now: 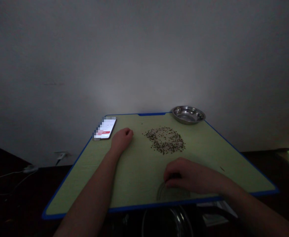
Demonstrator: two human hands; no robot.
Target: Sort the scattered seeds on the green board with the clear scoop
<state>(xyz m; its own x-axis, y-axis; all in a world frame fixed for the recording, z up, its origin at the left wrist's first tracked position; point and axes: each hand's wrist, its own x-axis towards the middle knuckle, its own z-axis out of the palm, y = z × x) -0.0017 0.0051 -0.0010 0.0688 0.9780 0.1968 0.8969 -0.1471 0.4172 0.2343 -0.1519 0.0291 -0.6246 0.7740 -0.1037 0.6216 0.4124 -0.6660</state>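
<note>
A loose pile of small dark grains mixed with paler, rice-like ones [166, 140] is spread on the middle of the pale green table [134, 184]. To its left, my left hand [122, 139] rests on the table, curled into a loose fist with nothing visible in it. My right hand [181, 174] is nearer the front edge, in front of the pile, fingers bent towards the thumb; anything pinched there is too small or hidden to make out. Just under its fingertips is a clear, round, shallow dish [172, 194], partly covered by the hand. Whether the fingers touch its rim, I cannot tell.
A shiny metal bowl [188, 115] stands at the back right corner. A phone with a lit screen [106, 127] lies at the back left. One thin brown sliver [222, 169] lies at right. Below the front edge is a round, glossy-rimmed vessel [168, 223]. A wall rises behind.
</note>
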